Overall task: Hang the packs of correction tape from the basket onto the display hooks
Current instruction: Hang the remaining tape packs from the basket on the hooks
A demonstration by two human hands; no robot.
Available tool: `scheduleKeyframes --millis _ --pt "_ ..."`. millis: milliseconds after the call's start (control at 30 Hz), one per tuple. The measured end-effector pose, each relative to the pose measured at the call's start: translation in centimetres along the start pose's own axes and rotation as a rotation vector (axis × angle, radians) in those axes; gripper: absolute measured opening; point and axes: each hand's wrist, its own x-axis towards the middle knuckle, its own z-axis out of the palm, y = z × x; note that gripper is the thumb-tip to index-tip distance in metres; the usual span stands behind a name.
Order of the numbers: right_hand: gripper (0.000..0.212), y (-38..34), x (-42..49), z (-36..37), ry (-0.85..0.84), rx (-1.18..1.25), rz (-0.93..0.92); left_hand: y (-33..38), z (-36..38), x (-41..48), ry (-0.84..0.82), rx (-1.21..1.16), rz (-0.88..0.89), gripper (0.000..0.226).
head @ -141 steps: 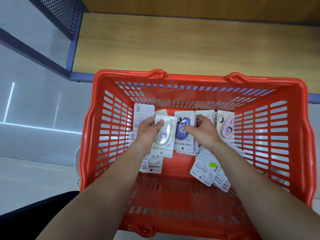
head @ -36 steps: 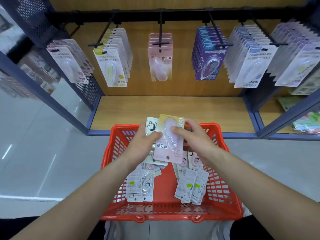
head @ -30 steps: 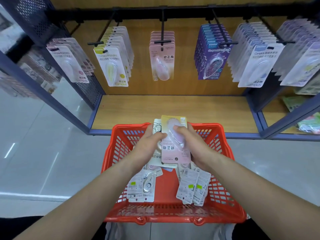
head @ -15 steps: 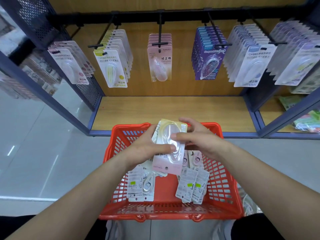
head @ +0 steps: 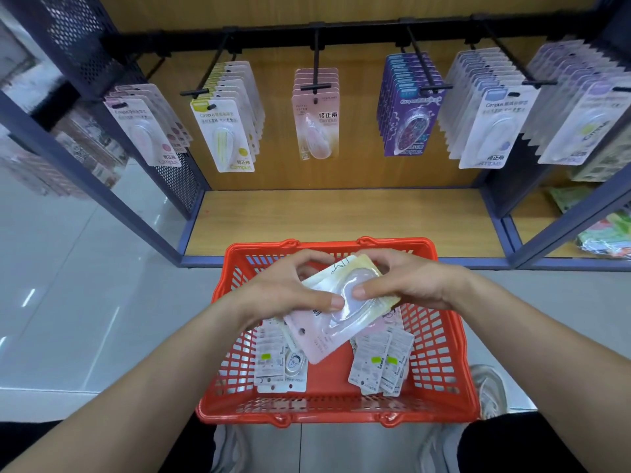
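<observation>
Where the hands [head: 285, 295] [head: 415, 285] grip the pink pack [head: 324, 339], packs behind [head: 333, 269] are obscured.

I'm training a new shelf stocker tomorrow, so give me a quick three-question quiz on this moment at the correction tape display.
1. True or false: the left hand and the right hand both grip the pink pack above the red basket.
2. Which colour are the packs hanging just right of the centre pink row? A yellow, B purple, C green.
3. Fill in: the held pack's hang hole sits at the end nearer the ____ (shelf or person).
Key: 1 true; 2 B, the purple packs; 3 person.
</observation>
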Motion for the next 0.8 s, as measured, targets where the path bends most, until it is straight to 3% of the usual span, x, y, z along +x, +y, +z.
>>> scheduleKeyframes --millis 400,567,800 --pt "0.056 -0.3 -0.2 0.5 0.036 -0.035 -0.014 0.3 -0.3 0.4 0.288 -0.006 0.126 0.063" --pt "0.07 -0.7 -0.1 1.2 0.054 -0.093 -0.057 0.4 0.3 0.5 0.454 -0.012 0.208 0.06" --pt "0.054 -0.6 -0.2 1.8 0.015 -0.063 -0.065 0.5 0.8 1.0 0.486 0.018 0.233 0.057"
